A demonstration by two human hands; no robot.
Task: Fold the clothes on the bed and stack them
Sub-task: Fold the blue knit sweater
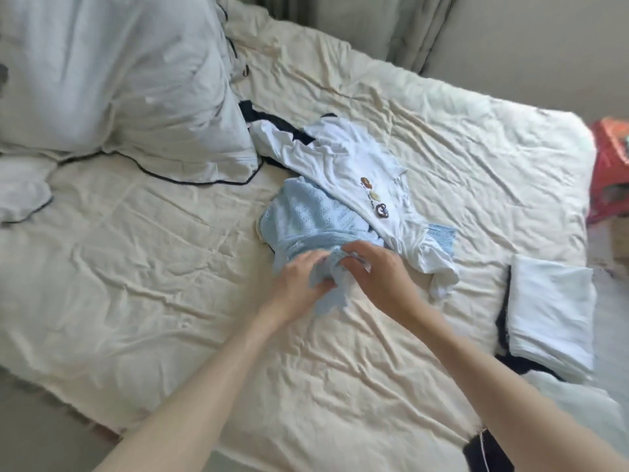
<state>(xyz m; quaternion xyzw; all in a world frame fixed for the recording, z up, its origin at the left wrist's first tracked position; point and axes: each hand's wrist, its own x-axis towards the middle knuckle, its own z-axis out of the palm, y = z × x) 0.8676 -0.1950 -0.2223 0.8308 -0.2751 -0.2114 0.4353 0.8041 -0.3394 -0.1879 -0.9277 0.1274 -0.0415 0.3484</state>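
A light blue knitted garment lies crumpled in the middle of the bed. My left hand and my right hand both grip its bunched near edge, close together. A white shirt with small brown bear motifs lies spread just behind and partly over the blue knit. Under the shirt's far end a dark garment peeks out. At the right edge of the bed sits a folded white piece on top of dark folded cloth.
A large white pillow with dark piping fills the upper left, a smaller one at the left edge. A red stool stands beyond the bed's right side. A dark item lies at the bed's near edge.
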